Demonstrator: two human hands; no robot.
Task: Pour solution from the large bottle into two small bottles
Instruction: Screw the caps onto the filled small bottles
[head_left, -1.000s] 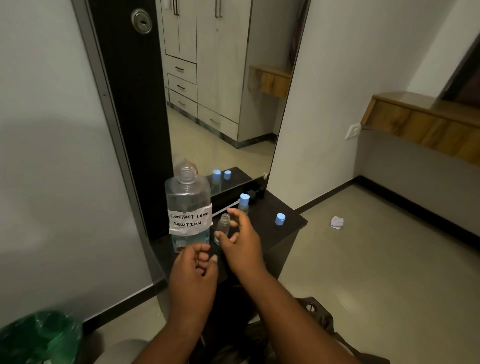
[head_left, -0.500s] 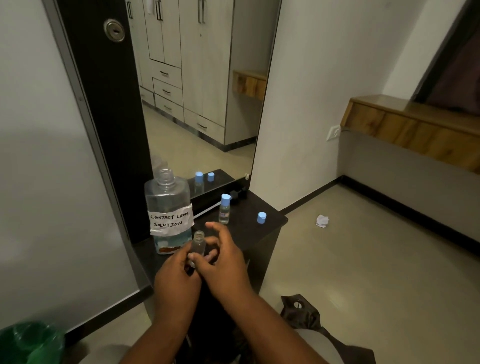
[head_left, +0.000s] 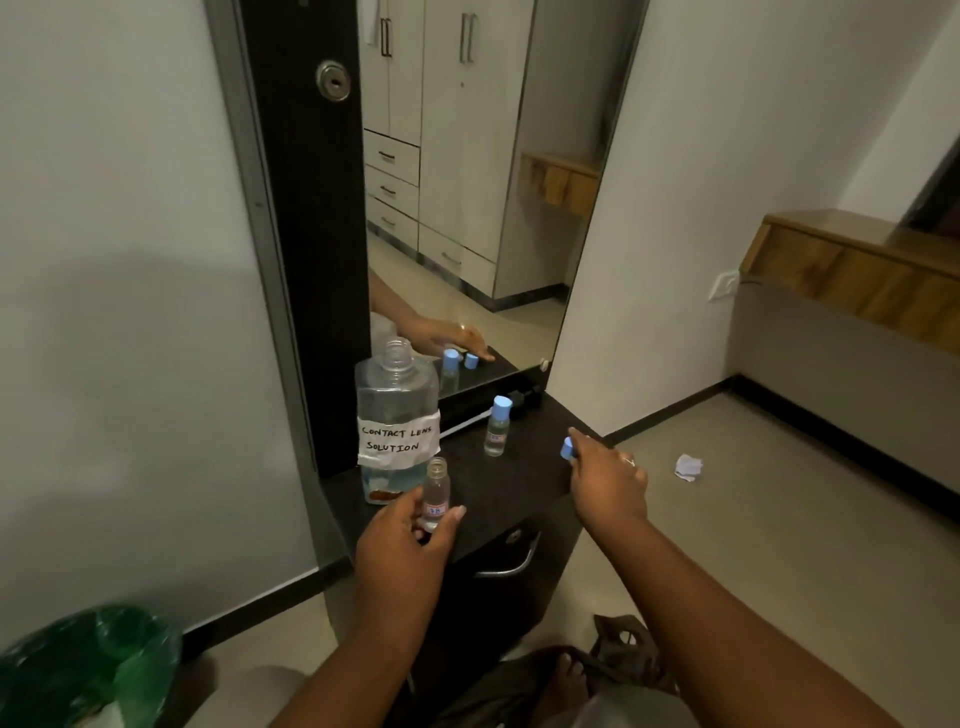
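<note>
Presently, items in descending size.

Mirror (head_left: 467, 182): tall, dark-framed, standing at the back of the ledge; it reflects a wardrobe and the bottles.

Dark ledge (head_left: 519, 483): small black top with a drawer handle below its front edge.

Large bottle (head_left: 397, 415): clear, uncapped, upright at the ledge's left rear, partly filled, with a handwritten label reading "CONTACT LENS SOLUTION".

Left hand (head_left: 402, 545): fingers and thumb wrapped round the lower body of the open small bottle, holding it upright just in front of the large bottle.

Right hand (head_left: 608, 478): reaching to the ledge's right edge, thumb and fingertips pinching the loose blue cap.

Capped small bottle (head_left: 496, 428): upright mid-ledge, blue top on, apparently finished.

Open small bottle (head_left: 435, 493): mouth bare; contents too clear to judge the level.

Loose blue cap (head_left: 567, 448): at the very edge of the ledge.

Risks, as judged: the cap is pinched lightly beside the drop, so a slip would send it to the floor. The uncapped large bottle stands close to the left hand; a knock from the knuckles could tip and spill it. Tilting the open small bottle while capping would lose solution.
</note>
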